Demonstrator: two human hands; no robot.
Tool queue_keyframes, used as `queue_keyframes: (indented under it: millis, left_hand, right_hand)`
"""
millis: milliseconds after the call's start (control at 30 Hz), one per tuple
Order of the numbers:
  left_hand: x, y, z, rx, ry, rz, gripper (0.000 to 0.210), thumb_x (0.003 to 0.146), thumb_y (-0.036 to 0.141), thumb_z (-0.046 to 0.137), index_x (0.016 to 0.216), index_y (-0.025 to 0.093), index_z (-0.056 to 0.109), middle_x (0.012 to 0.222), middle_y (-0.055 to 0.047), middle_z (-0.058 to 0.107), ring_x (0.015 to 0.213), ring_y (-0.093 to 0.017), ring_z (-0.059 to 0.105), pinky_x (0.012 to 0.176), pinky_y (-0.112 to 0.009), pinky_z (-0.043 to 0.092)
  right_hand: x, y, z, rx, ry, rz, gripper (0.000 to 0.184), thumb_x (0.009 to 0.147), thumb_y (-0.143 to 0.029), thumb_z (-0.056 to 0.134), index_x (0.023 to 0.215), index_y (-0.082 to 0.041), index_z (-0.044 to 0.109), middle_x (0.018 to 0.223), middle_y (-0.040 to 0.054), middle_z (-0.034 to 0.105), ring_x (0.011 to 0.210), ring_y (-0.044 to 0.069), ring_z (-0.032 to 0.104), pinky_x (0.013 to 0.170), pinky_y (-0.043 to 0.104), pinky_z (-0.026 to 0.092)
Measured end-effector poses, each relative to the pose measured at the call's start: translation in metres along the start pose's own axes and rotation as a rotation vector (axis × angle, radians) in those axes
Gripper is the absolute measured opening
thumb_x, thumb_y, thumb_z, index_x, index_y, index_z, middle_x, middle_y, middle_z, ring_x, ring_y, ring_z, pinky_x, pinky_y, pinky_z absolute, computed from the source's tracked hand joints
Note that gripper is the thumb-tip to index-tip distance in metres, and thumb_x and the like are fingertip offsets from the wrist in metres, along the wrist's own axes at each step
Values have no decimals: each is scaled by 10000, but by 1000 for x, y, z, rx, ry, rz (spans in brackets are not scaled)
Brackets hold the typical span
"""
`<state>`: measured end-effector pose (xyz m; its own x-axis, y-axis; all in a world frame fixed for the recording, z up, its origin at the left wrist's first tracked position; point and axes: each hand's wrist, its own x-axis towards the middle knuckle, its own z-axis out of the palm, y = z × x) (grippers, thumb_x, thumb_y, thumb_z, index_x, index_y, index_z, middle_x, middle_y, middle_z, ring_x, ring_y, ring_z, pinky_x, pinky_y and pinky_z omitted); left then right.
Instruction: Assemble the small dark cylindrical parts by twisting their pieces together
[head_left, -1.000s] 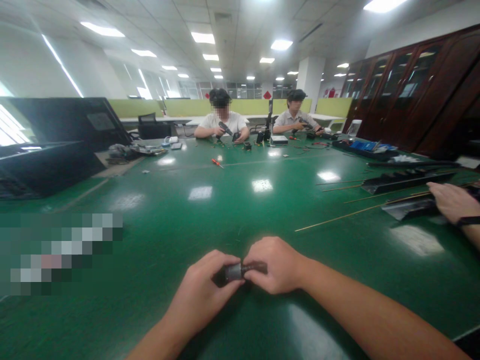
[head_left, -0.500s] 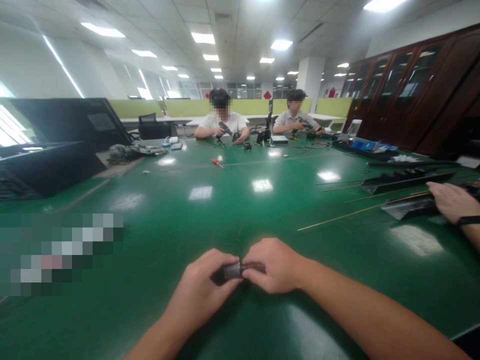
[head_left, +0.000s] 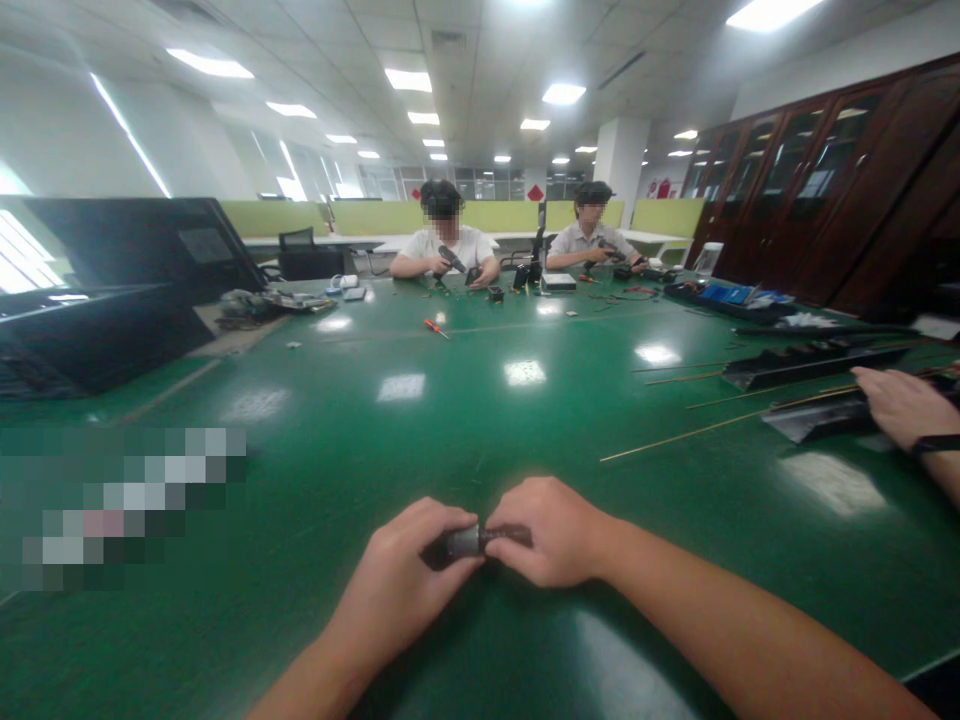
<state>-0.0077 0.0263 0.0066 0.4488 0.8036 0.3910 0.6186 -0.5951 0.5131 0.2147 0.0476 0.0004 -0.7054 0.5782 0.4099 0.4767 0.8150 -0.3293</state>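
Low in the middle of the head view, my two hands meet over the green tabletop (head_left: 360, 430). My left hand (head_left: 409, 560) is closed, thumb and fingers around a short grey and dark cylinder (head_left: 465, 541). From the right, my right hand (head_left: 551, 535) pinches the dark brown end (head_left: 512, 534) that continues from the grey part. Whether the two parts are one piece or separate, I cannot tell. Much of the cylinder is hidden by my fingers, and its exact kind does not show.
At the right, another person's hand (head_left: 904, 405) rests by a black metal channel (head_left: 814, 415) with thin rods (head_left: 675, 435) sticking out. A red screwdriver (head_left: 435, 328) lies farther off. Two people sit across the table with power drills. A black monitor (head_left: 142, 240) stands at the left.
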Motion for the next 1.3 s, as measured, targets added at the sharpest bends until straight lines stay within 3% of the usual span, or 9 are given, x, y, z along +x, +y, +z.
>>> queue_keyframes:
  millis: [1300]
  left_hand:
    - [0, -11, -6, 25, 66, 32, 179, 826, 286, 717, 999, 267, 675, 924, 17, 687, 848, -138, 655, 752, -248, 531]
  right_hand:
    - [-2, 7, 3, 80, 38, 111, 188, 896, -337, 600, 925, -195, 719, 790, 17, 709, 701, 148, 609, 679, 258, 399]
